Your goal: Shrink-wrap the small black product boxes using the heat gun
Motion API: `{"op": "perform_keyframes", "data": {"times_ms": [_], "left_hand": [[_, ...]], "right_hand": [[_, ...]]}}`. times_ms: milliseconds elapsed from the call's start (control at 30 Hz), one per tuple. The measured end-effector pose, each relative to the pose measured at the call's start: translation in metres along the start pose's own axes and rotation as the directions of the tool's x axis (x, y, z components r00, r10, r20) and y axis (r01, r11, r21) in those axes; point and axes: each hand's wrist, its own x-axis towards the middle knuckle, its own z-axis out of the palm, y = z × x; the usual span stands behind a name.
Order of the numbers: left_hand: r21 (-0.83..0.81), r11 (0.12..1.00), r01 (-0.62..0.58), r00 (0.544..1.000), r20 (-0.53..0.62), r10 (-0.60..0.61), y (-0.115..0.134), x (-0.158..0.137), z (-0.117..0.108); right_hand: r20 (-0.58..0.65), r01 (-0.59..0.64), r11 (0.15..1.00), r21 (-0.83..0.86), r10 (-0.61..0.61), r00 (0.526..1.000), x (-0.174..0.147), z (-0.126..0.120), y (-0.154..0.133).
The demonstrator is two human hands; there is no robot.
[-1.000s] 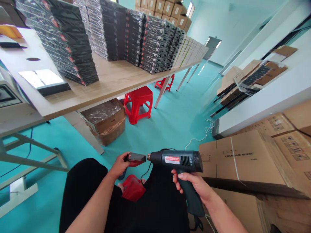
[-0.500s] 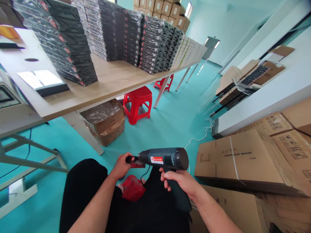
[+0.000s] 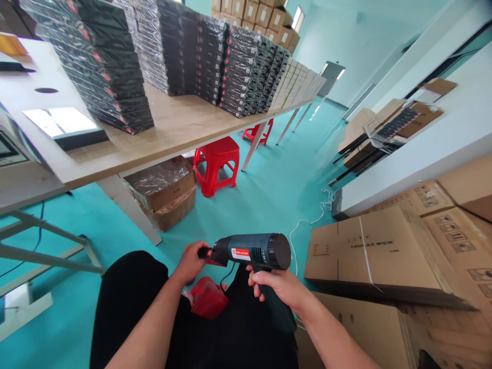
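My right hand [image 3: 274, 287] is closed round the handle of a dark blue heat gun [image 3: 255, 249], which points left. Right at its nozzle, my left hand [image 3: 190, 262] grips a small black-and-red box [image 3: 204, 253] by its left end. The nozzle hides much of this box, and I cannot tell whether the two touch. Below them, between my black-clad legs, shows a red plastic stool seat [image 3: 209, 298], with a black cord hanging above it.
Stacks of film-wrapped black boxes [image 3: 246, 72] stand on the wooden table [image 3: 180, 120] ahead. Under it are an open carton [image 3: 169, 195] of clear film and a red stool [image 3: 217, 161]. Large cartons [image 3: 369, 251] pile up at right, with a white cord [image 3: 295, 233] on the floor nearby.
The heat gun has shifted slightly left, and its nozzle now covers more of the small box. Both hands keep their holds. The whole view has shifted a little.
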Motion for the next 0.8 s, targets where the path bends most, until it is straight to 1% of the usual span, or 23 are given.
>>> {"op": "perform_keyframes", "data": {"times_ms": [133,167,233,300,400,467,567,667,800], "left_hand": [[0.027,0.999,-0.017,1.000,-0.009,0.017,-0.003,0.000,0.000],[0.018,1.000,-0.011,1.000,-0.017,0.012,-0.003,0.001,0.000],[-0.024,1.000,0.014,0.999,-0.029,-0.015,-0.004,0.001,-0.001],[-0.084,0.995,0.052,0.998,-0.042,-0.056,-0.004,0.001,-0.003],[-0.197,0.977,0.085,0.991,-0.085,-0.103,-0.004,0.002,-0.008],[-0.273,0.959,0.076,0.987,-0.114,-0.111,-0.004,0.003,-0.010],[-0.352,0.934,0.063,0.987,-0.118,-0.111,-0.003,0.004,-0.010],[-0.389,0.919,0.073,0.986,-0.113,-0.126,0.000,0.005,-0.008],[-0.375,0.924,0.076,0.985,-0.115,-0.127,0.004,0.004,-0.008]], "right_hand": [[0.047,-0.008,1.000,-0.012,0.009,0.999,0.002,0.004,0.000],[0.022,0.001,1.000,-0.005,-0.001,1.000,0.003,0.004,0.000],[-0.095,0.010,1.000,0.029,-0.007,0.995,0.005,0.000,-0.001],[-0.197,-0.009,0.995,0.095,0.028,0.980,0.004,-0.007,-0.003],[-0.192,-0.045,0.977,0.207,0.086,0.978,-0.003,-0.022,-0.007],[-0.195,-0.056,0.965,0.256,0.108,0.975,-0.011,-0.030,-0.007],[-0.229,-0.071,0.946,0.316,0.149,0.962,-0.020,-0.039,-0.001],[-0.236,-0.093,0.931,0.354,0.185,0.954,-0.025,-0.042,0.006],[-0.176,-0.111,0.927,0.359,0.184,0.967,-0.025,-0.038,0.008]]}}
